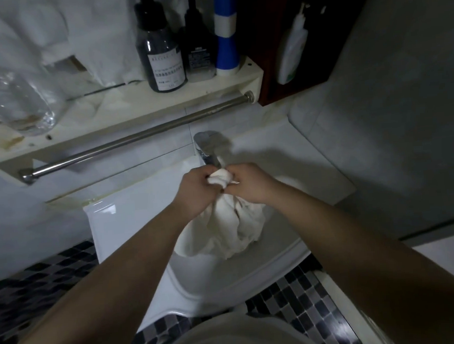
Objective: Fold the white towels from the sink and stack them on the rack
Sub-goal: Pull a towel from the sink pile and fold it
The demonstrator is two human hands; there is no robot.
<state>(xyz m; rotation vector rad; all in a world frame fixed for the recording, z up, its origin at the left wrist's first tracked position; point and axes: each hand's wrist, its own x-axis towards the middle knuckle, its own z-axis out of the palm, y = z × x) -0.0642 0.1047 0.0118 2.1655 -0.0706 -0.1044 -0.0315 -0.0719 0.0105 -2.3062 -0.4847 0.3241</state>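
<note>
Both hands, left hand and right hand, pinch the bunched top of a crumpled white cloth towel hanging into the white ceramic sink.

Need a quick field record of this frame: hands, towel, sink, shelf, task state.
left hand: gripping the bunched top of the white towel
right hand: gripping the same bunch, close beside the left
towel: crumpled, unfolded, hanging from both hands into the sink
faucet: just behind the hands
shelf: holds dark pump bottles, a blue-and-white container and white cloth
towel bar: bare, under the shelf
task state: folding not yet started
</note>
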